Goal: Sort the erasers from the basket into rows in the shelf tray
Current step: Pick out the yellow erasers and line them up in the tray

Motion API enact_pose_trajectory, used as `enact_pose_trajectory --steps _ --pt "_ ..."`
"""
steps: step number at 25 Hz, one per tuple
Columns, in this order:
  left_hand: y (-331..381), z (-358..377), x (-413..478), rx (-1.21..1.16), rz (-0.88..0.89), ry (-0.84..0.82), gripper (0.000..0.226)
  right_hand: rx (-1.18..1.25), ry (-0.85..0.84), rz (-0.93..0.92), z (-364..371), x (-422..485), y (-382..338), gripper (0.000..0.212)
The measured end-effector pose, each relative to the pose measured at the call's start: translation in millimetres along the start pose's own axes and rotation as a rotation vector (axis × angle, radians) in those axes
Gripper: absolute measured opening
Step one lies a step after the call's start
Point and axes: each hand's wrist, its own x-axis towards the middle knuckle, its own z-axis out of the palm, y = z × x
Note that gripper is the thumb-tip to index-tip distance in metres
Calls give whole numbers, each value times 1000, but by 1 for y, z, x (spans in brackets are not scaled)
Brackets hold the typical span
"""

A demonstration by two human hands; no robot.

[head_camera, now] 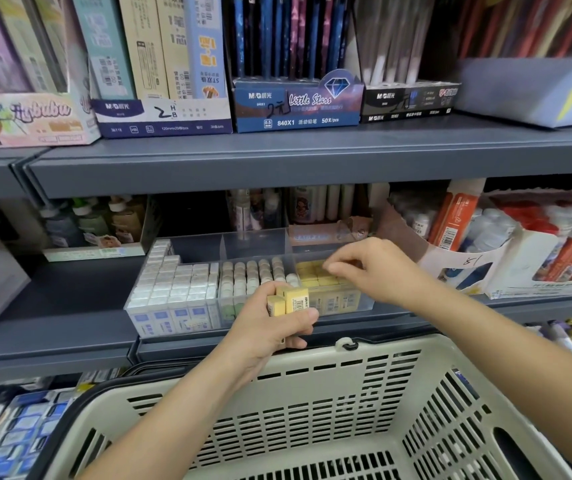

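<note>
The blue display box (296,102) on the upper shelf reads "M&G", "Little Stars", "840X1", "0.5 mm" and "50支/pcs", with a handwritten "2元" across its front. The white and navy box (163,116) to its left carries "M&G" and a handwritten "2 HB". The pink box (28,116) at far left shows "0.7"; its cursive title is unclear. The black box (409,102) bears "M&G".

Pale-yellow block erasers (289,299) with barcode labels; white blue-labelled erasers (173,285); clear plastic tray (132,306); beige slotted plastic basket (346,403).
</note>
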Motion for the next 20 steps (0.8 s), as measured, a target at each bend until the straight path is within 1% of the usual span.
enact_pose_trajectory --steps 1,2,3,5,7,9,10,11,13,14,15,17,20 --pt "0 0 0 15 7 -16 43 162 -19 -38 2 -6 -11 19" --pt "1 0 -1 29 15 -36 47 257 -68 -66 4 -12 -22 18" --pt "1 0 -2 39 22 -59 51 268 -108 -80 7 -16 -29 17" --pt "2 1 -3 42 21 -82 54 218 -131 -76 12 -18 -34 13" --pt "4 2 -4 12 10 -57 48 262 -122 -36 4 -14 -29 11" --pt "5 1 -3 -11 -10 -17 33 346 -87 17 -10 -9 -19 13" --pt "5 1 -2 -8 -18 -8 24 353 -36 51 -18 -5 -13 13" --pt "4 0 -2 -1 -20 -4 19 293 37 78 -24 -1 -5 11" --pt "4 0 -3 14 -11 -6 17 -17 159 112 -28 7 9 15" --pt "4 0 -3 19 -6 -12 18 -179 180 130 -28 8 13 20" --pt "4 0 -3 21 -3 -20 19 -282 174 151 -26 10 18 25" --pt "4 0 -3 20 -6 -25 25 -320 116 165 -19 13 24 25" --pt "3 -2 -2 11 -3 -19 31 -221 15 184 -3 18 26 15"
